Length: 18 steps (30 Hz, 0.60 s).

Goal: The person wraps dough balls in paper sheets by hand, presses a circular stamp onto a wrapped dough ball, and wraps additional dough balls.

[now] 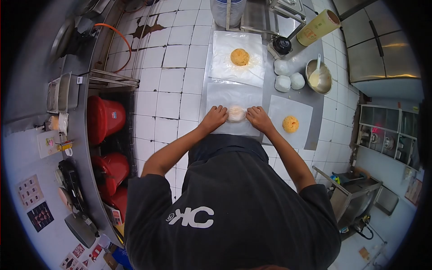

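A pale ball (236, 114), seemingly dough in clear plastic wrap, sits between my hands at the near end of the steel table. My left hand (216, 118) is closed, pinching the gathered plastic on the ball's left side. On the other side, my right hand (258, 119) grips the plastic with curled fingers. Under them lies a clear plastic sheet (216, 95). Farther back, an orange-yellow round of filling (240, 57) rests on another plastic sheet (222, 42). To the right, a second orange-yellow round (290, 124) lies on its own sheet (279, 107).
Several white wrapped balls (282, 83) sit beside a steel bowl (326, 84) holding a white spoon (318, 63). Behind them are a black-topped container (282, 45), a yellow-green roll (317, 29) and a plastic tub (225, 13). Red bins (104, 119) stand under the left counter.
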Tool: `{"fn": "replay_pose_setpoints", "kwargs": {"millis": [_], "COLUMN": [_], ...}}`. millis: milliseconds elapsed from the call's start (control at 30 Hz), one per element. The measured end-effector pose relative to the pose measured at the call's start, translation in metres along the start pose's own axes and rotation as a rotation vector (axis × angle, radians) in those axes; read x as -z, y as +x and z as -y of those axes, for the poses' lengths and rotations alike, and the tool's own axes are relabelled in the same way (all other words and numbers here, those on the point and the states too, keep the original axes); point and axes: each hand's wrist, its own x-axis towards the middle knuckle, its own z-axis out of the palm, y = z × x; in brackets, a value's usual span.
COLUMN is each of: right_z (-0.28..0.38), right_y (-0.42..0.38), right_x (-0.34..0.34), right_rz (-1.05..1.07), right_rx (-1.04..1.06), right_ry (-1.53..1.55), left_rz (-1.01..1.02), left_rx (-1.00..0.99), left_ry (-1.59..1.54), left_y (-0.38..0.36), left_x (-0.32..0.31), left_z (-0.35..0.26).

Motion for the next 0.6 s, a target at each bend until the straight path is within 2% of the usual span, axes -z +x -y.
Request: {"fn": "replay_pose_setpoints", "kwargs": {"millis": [33,100,267,467,533,600], "right_z": [0.004,0.011,0.008,-0.004,-0.006,-0.007], "right_y": [-0.002,-0.007,-0.017,-0.024,-0.022,-0.020], "right_x": [0.005,0.018,0.008,-0.009,-0.005,-0.001], "right_rz": [-0.001,0.065,-0.006,0.004,0.018,0.038], "right_rx": [-0.001,0.008,-0.039,0.012,0.015,0.013], "right_ry": [0.000,-0.016,0.047,0.073,0.098,0.155], "left_rz": [-0.013,-0.017,-0.060,-0.006,0.084,0.015], "left_rx": [-0.087,-0.076,-0.096,-0.046,-0.066,-0.095], "left_ry": [0.116,0.096,0.042,0.042,-0.035,-0.062], "left_y": [-0.005,-0.016,-0.021,-0.026,-0.030,-0.029], "left_x": [0.000,0.003,-0.002,-0.002,0.003,0.011], "left_z": [0.000,-0.007,-0.001,0.006,0.013,0.016]}}
